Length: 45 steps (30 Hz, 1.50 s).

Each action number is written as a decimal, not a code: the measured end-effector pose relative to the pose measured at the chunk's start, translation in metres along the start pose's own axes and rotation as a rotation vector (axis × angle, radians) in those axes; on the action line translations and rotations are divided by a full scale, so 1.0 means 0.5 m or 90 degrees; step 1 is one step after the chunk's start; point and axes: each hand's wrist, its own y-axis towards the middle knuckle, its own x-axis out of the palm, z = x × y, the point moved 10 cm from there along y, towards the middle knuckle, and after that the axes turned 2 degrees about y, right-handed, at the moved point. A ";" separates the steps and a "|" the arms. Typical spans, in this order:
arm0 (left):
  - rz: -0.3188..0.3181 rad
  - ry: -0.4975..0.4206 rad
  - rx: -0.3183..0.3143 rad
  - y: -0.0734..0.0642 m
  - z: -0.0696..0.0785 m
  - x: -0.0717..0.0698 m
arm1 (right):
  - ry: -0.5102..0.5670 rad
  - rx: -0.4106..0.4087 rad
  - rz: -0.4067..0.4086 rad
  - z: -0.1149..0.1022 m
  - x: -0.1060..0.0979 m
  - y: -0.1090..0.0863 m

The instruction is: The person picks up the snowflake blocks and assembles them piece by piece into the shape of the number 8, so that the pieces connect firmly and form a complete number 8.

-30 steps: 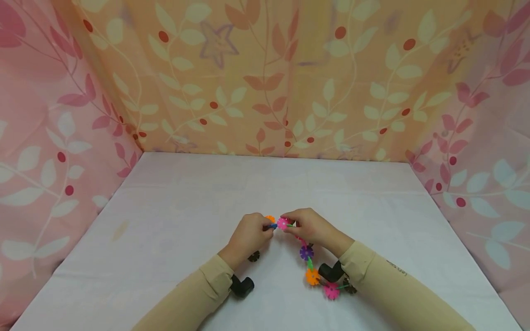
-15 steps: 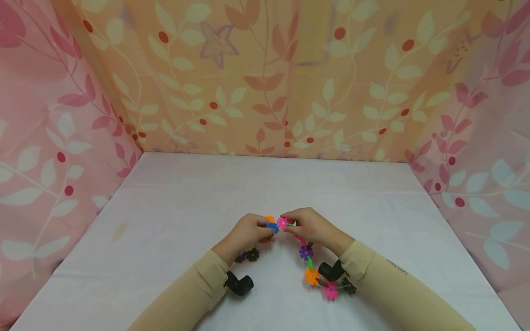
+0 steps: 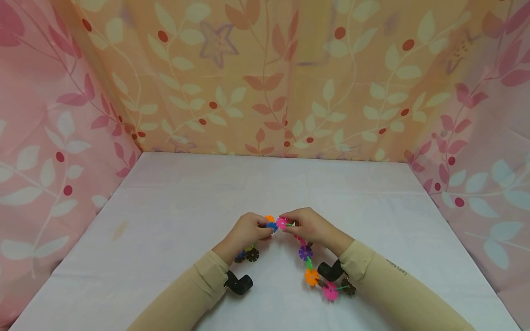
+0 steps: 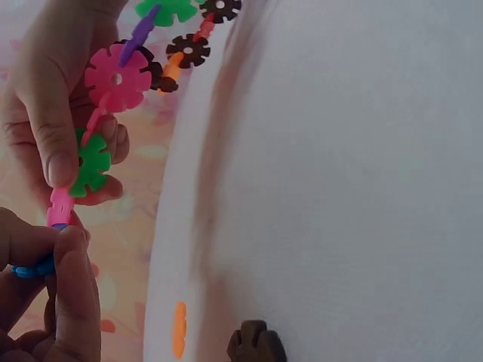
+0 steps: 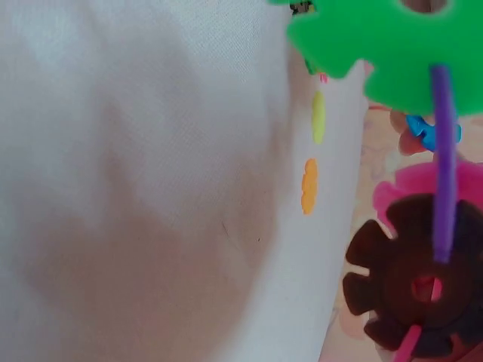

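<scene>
My left hand (image 3: pixel 244 230) pinches a blue interlocking disc (image 3: pixel 271 226) between thumb and fingers. Facing it, my right hand (image 3: pixel 312 225) grips the end of a chain of notched plastic discs, its thumb by a green disc (image 4: pixel 92 162). From that end a pink disc (image 3: pixel 282 224) reaches the blue one; in the left wrist view they meet, but fingertips hide the joint. The chain hangs down past a purple disc (image 3: pixel 305 253), an orange disc (image 3: pixel 312 277) and a pink-magenta disc (image 3: pixel 330 291). A dark brown disc (image 5: pixel 411 279) of the chain looms large in the right wrist view.
Loose discs lie on the white table (image 3: pixel 186 193): an orange one (image 3: pixel 269 218) just behind the hands, and a dark one (image 3: pixel 252 254) with blue and yellow ones near the left wrist. Black wrist cameras sit under both forearms. Patterned cloth walls (image 3: pixel 265 92) enclose the table.
The left hand has shifted slightly left and turned the blue disc from edge-on to face-on. More loose discs show beside the left wrist. The right hand stays nearly still.
</scene>
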 end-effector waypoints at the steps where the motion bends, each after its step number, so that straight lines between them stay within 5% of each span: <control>1: 0.009 0.035 0.020 -0.001 0.007 -0.002 | -0.003 0.000 -0.002 -0.001 0.001 0.000; 7: 0.090 0.242 0.140 -0.019 0.055 -0.006 | -0.021 -0.014 -0.014 -0.005 0.009 0.000; 22: 0.195 0.263 0.281 -0.043 0.093 -0.020 | -0.038 -0.039 -0.008 -0.010 0.015 0.002; 26: 0.179 0.246 0.251 -0.035 0.083 -0.024 | -0.036 -0.030 -0.003 -0.010 0.013 0.003; 30: 0.121 0.245 0.166 -0.022 0.055 -0.027 | -0.016 0.020 -0.009 0.007 0.015 0.004; 35: 0.054 0.323 0.068 -0.018 0.016 -0.040 | -0.039 0.086 -0.010 0.025 0.010 0.010; 45: -0.031 0.430 0.013 -0.034 -0.018 -0.037 | -0.086 0.125 -0.030 0.049 0.002 0.019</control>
